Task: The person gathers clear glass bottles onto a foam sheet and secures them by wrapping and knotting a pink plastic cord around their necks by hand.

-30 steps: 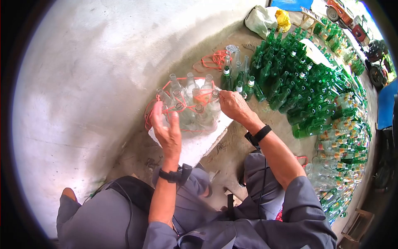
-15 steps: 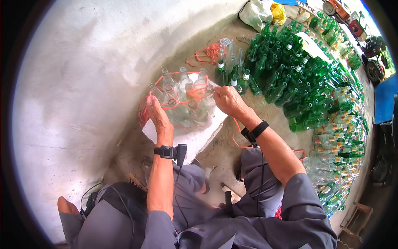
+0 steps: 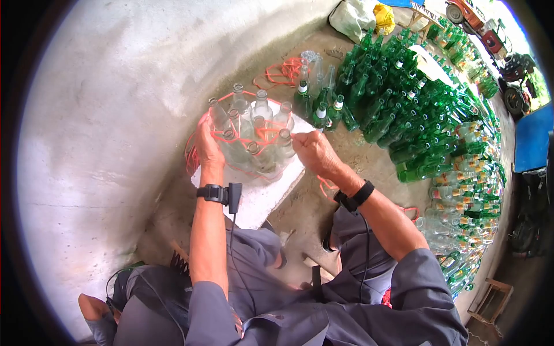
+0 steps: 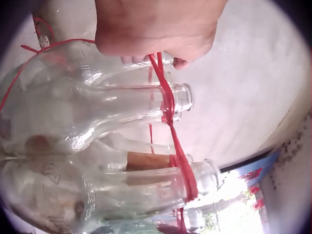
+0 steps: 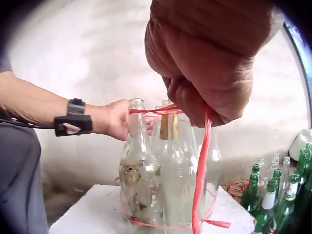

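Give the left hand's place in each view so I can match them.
Head: left of centre, the left hand beside the clear glass bottles.
Left wrist: top centre, cut off by the picture's edge.
Right wrist: left of centre, partly behind a bottle.
Shared landmark: red twine around the bottle necks.

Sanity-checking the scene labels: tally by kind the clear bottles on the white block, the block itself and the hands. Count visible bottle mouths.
Clear bottles: 9
White block: 1
Hands: 2 (left hand, right hand)
Total: 12
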`<control>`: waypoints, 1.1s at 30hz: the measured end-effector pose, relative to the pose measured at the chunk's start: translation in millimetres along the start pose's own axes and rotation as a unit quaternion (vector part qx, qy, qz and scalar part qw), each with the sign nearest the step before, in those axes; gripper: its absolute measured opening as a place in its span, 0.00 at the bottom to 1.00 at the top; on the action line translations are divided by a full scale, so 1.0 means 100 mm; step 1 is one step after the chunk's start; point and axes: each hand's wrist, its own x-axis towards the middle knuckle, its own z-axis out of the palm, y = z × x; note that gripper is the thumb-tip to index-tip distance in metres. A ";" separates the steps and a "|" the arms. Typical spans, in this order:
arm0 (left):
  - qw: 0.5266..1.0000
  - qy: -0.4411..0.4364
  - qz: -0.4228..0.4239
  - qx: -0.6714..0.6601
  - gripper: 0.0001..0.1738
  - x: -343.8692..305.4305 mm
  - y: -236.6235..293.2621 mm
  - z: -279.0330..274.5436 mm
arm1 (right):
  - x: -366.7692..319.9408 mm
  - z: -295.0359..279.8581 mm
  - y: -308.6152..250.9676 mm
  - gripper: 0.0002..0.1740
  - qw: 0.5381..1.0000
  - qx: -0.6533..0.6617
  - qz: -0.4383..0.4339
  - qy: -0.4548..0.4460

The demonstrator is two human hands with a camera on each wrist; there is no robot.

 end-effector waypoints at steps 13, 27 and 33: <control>0.974 -0.186 -0.066 0.114 0.27 0.74 0.11 0.08 | -0.45 0.61 -0.38 0.15 0.988 0.138 0.040 -0.053; 0.917 -0.101 0.144 0.358 0.37 -0.20 0.38 0.02 | -0.45 0.53 -0.33 0.15 0.992 0.110 0.033 -0.052; 0.781 -0.249 0.321 0.474 0.26 -1.11 0.54 0.23 | -0.45 0.47 -0.27 0.15 0.995 0.082 0.033 -0.053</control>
